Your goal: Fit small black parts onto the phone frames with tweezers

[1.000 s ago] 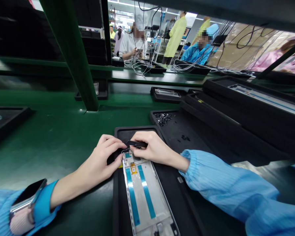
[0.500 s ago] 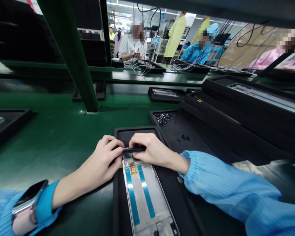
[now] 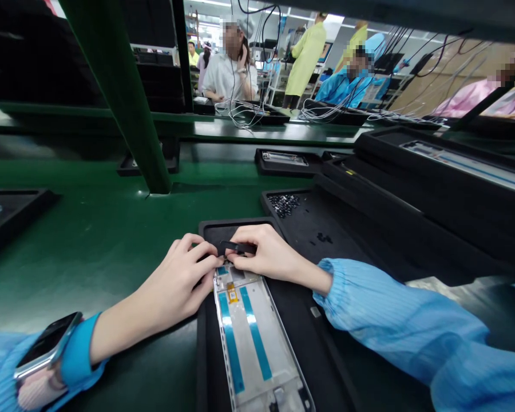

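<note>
A silver phone frame (image 3: 257,337) with two blue strips and an orange flex piece lies in a black foam tray (image 3: 300,337). My right hand (image 3: 261,252) is closed around a dark tool (image 3: 240,247), held nearly level above the frame's top end. At the frame's upper left corner is my left hand (image 3: 186,274), its fingers bent and close together at the edge. Whatever lies between its fingertips is too small to make out. Both hands' fingertips are close to each other, and they partly hide the top of the frame.
Small dark parts (image 3: 284,205) lie in a black tray (image 3: 347,229) on the right, beside stacked trays (image 3: 446,206). A green post (image 3: 124,97) rises at the left. Another tray (image 3: 12,212) stands far left. People sit and stand beyond the bench.
The dark tool has lifted slightly and tilted in my right hand, uncovering more of the frame's top edge. My left hand's fingertips have shifted slightly right. A person across the bench has raised a hand.
</note>
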### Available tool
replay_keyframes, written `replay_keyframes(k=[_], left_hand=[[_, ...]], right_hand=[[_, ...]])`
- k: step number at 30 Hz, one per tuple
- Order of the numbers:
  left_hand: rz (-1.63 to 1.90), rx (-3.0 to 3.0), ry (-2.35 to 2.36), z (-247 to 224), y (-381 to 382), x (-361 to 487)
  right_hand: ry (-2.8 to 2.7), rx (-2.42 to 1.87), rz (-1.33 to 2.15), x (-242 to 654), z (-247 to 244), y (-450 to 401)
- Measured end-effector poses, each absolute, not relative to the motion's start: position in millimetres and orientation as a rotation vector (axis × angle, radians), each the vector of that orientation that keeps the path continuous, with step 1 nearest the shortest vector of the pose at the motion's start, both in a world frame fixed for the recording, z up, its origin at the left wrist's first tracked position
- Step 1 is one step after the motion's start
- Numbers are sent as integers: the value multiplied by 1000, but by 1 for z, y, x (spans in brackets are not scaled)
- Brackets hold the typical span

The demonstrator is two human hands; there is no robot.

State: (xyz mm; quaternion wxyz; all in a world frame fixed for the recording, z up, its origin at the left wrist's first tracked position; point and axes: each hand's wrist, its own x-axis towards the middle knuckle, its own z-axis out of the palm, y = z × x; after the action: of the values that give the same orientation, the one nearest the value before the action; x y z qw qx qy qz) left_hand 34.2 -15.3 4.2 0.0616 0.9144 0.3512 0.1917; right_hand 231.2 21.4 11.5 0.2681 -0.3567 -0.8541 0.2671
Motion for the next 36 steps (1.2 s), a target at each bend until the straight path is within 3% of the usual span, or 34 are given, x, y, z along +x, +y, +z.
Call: replay_keyframes(k=[7, 16, 30, 36], left_hand=[[513, 2872, 1056, 12, -16, 35], [581, 2676, 1140, 19, -10, 43], [756, 2543, 1273, 8, -4, 55], [599, 2799, 1085, 12, -5, 51]], right_hand=[[-2360, -856, 675, 230, 14, 21], [-2176, -1109, 1186, 233, 18, 31], [-2168, -1057, 999, 230, 16, 27], [-2144, -1169, 1154, 226, 18, 30]])
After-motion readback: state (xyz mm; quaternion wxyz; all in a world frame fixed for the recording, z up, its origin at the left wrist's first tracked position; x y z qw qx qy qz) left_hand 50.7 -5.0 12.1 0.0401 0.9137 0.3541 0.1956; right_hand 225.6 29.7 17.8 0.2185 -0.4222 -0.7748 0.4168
